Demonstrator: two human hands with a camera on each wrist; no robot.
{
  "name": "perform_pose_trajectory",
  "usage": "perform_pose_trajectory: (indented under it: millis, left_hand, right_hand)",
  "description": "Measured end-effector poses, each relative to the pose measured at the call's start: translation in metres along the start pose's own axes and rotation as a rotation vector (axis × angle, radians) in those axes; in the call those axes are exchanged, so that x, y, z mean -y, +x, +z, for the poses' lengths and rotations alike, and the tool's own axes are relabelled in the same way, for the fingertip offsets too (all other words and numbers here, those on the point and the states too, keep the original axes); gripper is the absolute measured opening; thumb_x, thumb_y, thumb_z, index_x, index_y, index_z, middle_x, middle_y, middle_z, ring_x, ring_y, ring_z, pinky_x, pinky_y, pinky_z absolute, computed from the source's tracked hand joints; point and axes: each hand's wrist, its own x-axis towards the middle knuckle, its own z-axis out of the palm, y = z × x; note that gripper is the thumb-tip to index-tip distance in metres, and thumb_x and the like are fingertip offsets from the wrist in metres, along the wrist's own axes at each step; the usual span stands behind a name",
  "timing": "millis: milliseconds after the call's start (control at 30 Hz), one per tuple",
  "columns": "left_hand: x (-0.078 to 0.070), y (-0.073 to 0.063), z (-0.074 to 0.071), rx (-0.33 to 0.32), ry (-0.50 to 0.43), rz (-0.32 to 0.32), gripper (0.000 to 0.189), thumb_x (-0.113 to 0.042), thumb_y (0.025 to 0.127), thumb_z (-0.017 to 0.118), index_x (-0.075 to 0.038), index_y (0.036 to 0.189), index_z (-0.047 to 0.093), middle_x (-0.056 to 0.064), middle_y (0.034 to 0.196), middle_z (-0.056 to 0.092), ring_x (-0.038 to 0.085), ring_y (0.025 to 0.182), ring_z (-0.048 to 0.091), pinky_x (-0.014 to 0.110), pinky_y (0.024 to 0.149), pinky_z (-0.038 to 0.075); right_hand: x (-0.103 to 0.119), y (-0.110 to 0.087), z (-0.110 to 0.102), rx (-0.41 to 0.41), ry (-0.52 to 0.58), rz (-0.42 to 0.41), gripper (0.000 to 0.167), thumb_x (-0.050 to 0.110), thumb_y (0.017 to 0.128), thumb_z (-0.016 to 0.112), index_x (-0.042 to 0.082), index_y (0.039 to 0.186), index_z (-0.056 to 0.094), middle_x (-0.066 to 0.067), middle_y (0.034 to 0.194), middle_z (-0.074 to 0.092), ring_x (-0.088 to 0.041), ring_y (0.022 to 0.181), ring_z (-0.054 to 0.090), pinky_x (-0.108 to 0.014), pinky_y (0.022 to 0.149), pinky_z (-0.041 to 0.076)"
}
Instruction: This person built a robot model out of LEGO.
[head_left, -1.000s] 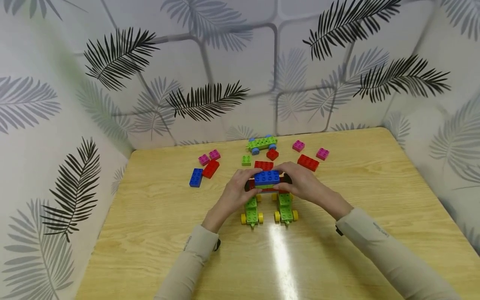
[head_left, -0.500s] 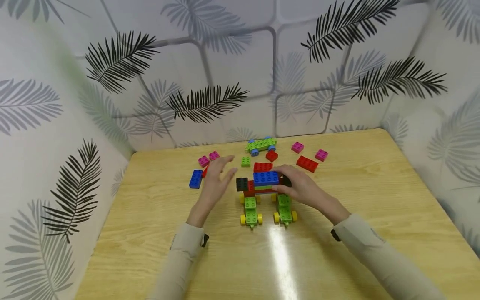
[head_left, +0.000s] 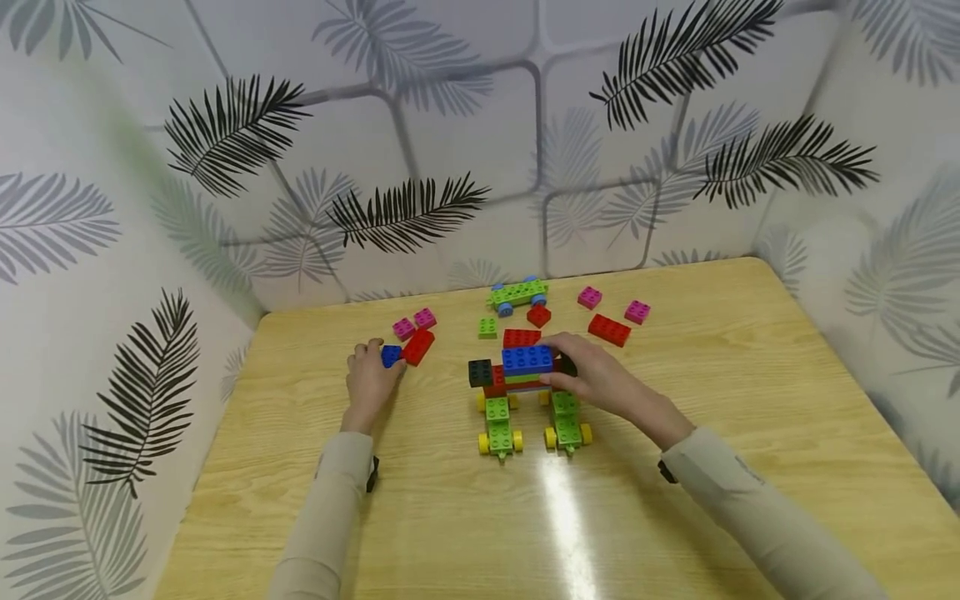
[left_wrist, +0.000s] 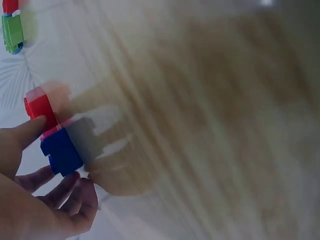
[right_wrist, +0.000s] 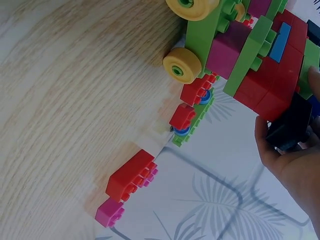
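Observation:
In the head view my left hand point(head_left: 367, 383) is at a blue building brick point(head_left: 391, 356) on the left of the table, fingers and thumb curled around it. The left wrist view shows the blue brick point(left_wrist: 62, 151) between thumb and fingers, low over the table; firm contact is hard to tell. My right hand point(head_left: 592, 375) grips the right end of a toy brick model point(head_left: 527, 360). That model has a blue top brick, red middle, black end bricks and green wheeled bases with yellow wheels. In the right wrist view the fingers bend round a black brick point(right_wrist: 290, 122).
A red brick point(head_left: 417, 347) lies beside the blue one, with pink bricks point(head_left: 403, 328) behind. Farther back are a green base point(head_left: 519, 293) with blue wheels, a small green brick point(head_left: 487, 328) and red bricks point(head_left: 538, 316). Another red brick point(head_left: 609, 330) lies right. A patterned wall stands behind.
My left hand has let go of the model's left end and moved left to the blue brick. The right hand has stayed on the model, which stands in place.

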Motion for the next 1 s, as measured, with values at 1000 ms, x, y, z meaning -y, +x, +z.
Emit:
perform_pose_trajectory:
  millis: [1000]
  left_hand:
    - [-0.157,-0.083,-0.048,0.119,-0.319,0.786,0.046,-0.012,0.088,0.071,-0.005,0.132,0.057,0.013,0.123,0.06,0.027,0.106,0.056,0.039,0.081,0.054]
  right_hand:
    - [-0.004,0.0,0.0,-0.033,0.005,-0.081,0.045,0.015,0.089,0.069,0.003,0.13,0.053,-0.012,0.122,0.06,-0.025,0.107,0.06,-0.041,0.091,0.051]
